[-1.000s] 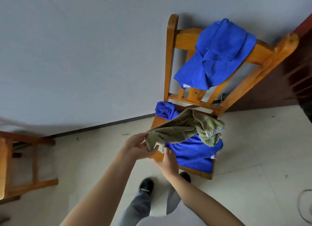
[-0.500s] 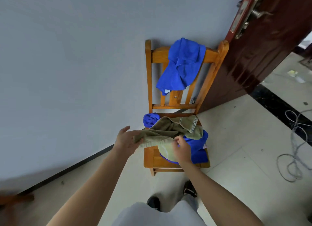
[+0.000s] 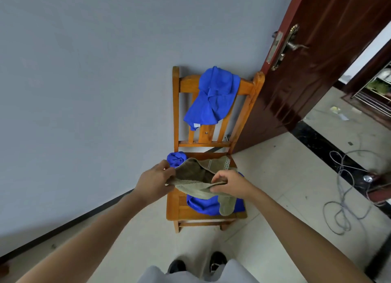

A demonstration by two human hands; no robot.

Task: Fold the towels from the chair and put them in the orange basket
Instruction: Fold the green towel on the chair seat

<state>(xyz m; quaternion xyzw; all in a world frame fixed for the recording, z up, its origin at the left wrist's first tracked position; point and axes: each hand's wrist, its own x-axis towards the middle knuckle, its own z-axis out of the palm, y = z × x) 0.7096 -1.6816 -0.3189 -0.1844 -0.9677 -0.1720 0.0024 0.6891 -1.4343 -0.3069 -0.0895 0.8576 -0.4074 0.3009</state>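
A small wooden chair stands against the grey wall. An olive green towel hangs over its seat, held between both hands. My left hand grips the towel's left edge. My right hand pinches the near edge further right, and a loose end droops below it. Under the green towel a blue towel lies crumpled on the seat. A second blue towel is draped over the chair's backrest. No orange basket is in view.
A dark red door stands open just right of the chair. Grey cables lie looped on the tiled floor at the right. My shoes are on the floor in front of the chair.
My view has swung right, bringing the door and cables into sight. My right hand moved up from under the green towel and now pinches its near edge, so the towel is stretched between both hands.
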